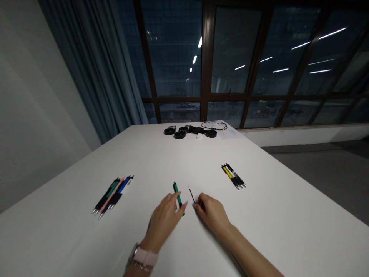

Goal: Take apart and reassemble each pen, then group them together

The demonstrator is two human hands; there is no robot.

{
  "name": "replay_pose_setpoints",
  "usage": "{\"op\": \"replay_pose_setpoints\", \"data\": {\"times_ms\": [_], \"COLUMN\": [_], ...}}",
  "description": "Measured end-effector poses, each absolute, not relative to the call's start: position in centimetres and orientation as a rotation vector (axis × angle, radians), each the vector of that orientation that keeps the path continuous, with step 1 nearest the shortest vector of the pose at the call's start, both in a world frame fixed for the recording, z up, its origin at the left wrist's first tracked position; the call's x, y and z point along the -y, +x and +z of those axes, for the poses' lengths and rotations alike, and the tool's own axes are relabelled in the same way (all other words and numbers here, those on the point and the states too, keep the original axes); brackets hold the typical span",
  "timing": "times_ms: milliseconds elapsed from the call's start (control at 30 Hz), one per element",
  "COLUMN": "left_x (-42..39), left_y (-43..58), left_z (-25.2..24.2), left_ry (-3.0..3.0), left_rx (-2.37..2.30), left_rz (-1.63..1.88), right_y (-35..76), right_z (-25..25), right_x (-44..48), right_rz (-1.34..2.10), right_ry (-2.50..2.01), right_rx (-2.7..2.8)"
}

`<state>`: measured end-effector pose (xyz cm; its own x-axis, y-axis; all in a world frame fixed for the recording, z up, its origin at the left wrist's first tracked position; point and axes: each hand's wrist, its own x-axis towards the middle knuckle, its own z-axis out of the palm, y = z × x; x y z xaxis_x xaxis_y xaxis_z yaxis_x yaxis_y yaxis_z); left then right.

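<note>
Left hand [165,220] pinching green pen [176,191], long axis pointing away, right hand [212,212] pinching thin refill [191,194]

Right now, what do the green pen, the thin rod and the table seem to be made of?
The green pen, in the left hand: likely plastic, solid green barrel with black ends. The thin rod, pinched by the right hand: dark and slim, perhaps a plastic refill or metal; too small to tell. The table: smooth matte white top, probably laminate.
</note>
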<state>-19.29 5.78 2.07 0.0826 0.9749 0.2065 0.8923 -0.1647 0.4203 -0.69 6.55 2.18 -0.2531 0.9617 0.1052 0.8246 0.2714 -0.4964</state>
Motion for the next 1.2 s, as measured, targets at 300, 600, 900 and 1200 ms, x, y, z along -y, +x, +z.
{"op": "replay_pose_setpoints", "data": {"times_ms": [300,600,900,1200], "left_x": [-6.3,-6.8,-6.9,-6.9], "left_y": [-20.1,-19.9,-19.8,-19.9], "left_z": [0.8,0.5,0.4,0.7], "left_ry": [2.228,2.290,2.309,2.345], "left_rx": [-1.733,-1.682,-1.716,-1.761], "left_rz": [0.712,0.785,0.833,0.798], "right_y": [-0.7,-1.3,-0.8,-0.5], "right_z": [1.9,1.6,1.4,1.3], "right_x": [-6.6,-6.5,-7.0,-7.2], "right_rz": [0.506,0.490,0.398,0.383], "right_ry": [-1.551,-1.482,-1.574,-1.547], "right_rx": [2.147,2.152,2.059,2.061]}}
